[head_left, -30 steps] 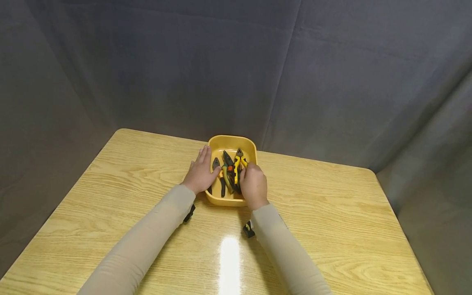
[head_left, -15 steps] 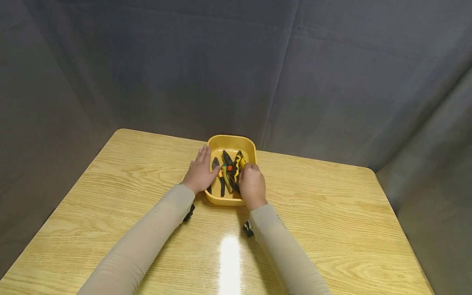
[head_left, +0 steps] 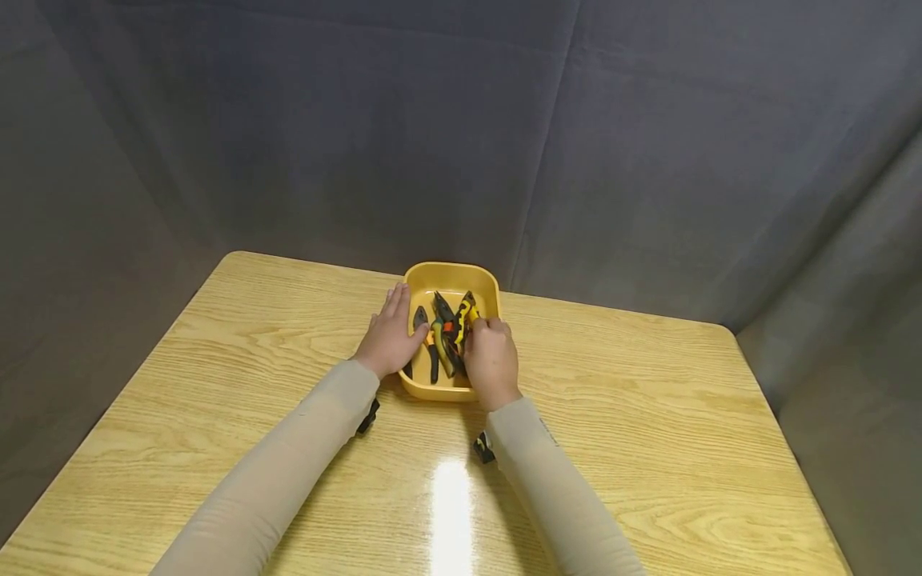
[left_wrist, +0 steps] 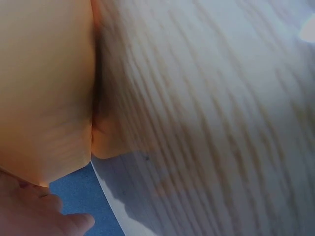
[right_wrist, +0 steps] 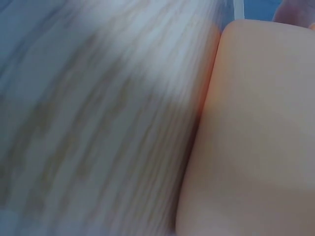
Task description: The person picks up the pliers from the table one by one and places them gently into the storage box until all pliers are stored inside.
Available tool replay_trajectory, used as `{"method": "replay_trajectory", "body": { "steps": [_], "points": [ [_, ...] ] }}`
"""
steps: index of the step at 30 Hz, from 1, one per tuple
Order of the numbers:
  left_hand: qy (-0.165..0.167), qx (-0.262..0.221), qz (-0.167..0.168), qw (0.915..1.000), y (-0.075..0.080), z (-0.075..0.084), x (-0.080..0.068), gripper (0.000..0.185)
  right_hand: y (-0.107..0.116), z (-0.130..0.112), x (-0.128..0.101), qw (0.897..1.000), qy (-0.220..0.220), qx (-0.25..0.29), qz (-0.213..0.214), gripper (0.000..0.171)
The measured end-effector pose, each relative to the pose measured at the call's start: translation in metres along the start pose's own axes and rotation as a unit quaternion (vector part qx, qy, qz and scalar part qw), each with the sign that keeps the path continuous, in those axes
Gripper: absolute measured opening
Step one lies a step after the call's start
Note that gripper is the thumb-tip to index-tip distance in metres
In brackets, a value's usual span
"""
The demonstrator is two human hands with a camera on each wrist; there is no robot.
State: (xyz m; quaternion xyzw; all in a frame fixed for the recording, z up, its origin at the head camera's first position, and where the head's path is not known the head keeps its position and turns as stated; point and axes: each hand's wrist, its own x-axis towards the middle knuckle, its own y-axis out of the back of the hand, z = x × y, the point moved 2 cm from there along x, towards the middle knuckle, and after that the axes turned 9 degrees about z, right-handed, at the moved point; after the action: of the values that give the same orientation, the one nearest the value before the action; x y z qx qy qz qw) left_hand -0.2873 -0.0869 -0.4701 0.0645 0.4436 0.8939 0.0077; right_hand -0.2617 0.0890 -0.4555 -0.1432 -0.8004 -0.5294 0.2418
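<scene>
A yellow tray point(head_left: 450, 276) sits at the far middle of the wooden table point(head_left: 612, 416) and holds several pliers. My left hand point(head_left: 392, 332) lies flat along the tray's left rim, fingers straight, thumb reaching in beside the black-handled pliers point(head_left: 425, 340). My right hand point(head_left: 491, 358) is curled inside the tray and grips the yellow-and-black pliers point(head_left: 464, 310). Green-handled pliers with an orange spot point(head_left: 445, 336) lie between them. Both wrist views are blurred: the left one shows the tray's outer wall point(left_wrist: 44, 88) and a fingertip point(left_wrist: 59, 221), the right one the tray wall point(right_wrist: 256, 128).
The table point(left_wrist: 211, 113) has its far edge just behind the tray, against a grey cloth backdrop point(head_left: 461, 120). A bright glare point(head_left: 448, 512) lies on the wood between my forearms. Wrist camera mounts point(head_left: 484, 446) show under both sleeves.
My right hand shifted slightly left and forward inside the tray, turning the yellow-and-black pliers with it. The left hand stayed on the tray's rim.
</scene>
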Motion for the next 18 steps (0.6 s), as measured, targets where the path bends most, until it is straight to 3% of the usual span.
{"method": "replay_trajectory", "body": {
  "steps": [10, 18],
  "points": [
    [-0.001, -0.003, 0.001, 1.0000, 0.0009, 0.0019, -0.0012, 0.080, -0.0005, -0.0014, -0.0005, 0.996, 0.069, -0.046, 0.018, 0.005],
    [0.001, -0.003, 0.003, 1.0000, 0.0025, 0.0029, -0.0018, 0.080, 0.0025, -0.0031, 0.0003, 0.998, 0.051, -0.037, -0.013, 0.020]
  ]
}}
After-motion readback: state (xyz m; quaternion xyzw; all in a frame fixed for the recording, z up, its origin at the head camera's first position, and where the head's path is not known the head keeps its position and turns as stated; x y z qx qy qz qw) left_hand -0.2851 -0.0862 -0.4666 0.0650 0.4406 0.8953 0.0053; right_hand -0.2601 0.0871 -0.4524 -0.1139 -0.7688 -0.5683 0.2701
